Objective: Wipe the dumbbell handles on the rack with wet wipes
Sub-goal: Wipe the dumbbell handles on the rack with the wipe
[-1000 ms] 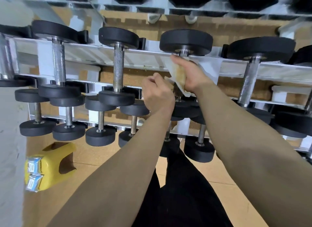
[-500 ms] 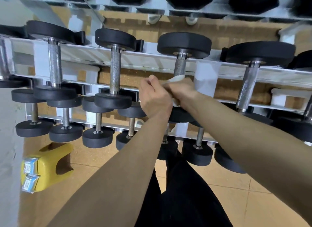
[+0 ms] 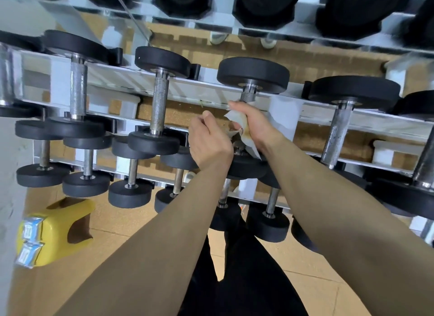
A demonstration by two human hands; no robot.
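Observation:
My right hand point(image 3: 252, 123) grips a stained white wet wipe point(image 3: 239, 124) wrapped around the steel handle of a black dumbbell point(image 3: 253, 74) on the middle shelf of the white rack point(image 3: 206, 93). Most of that handle is hidden by the hand and the wipe; only a short knurled bit shows below the far plate. My left hand point(image 3: 209, 143) hovers just left of it with fingers loosely curled, holding nothing that I can see. Other dumbbells lie alongside, one point(image 3: 159, 104) to the left and one point(image 3: 338, 125) to the right.
Smaller dumbbells point(image 3: 85, 172) fill the lower shelf, and larger black ones point(image 3: 263, 3) line the top shelf. A yellow stool point(image 3: 56, 231) with wipe packets point(image 3: 29, 240) stands on the floor at the left. A wall borders the left side. My dark trousers show below.
My right hand with the wipe slid down the handle toward me, then back up toward the far plate. The left hand has stayed beside it.

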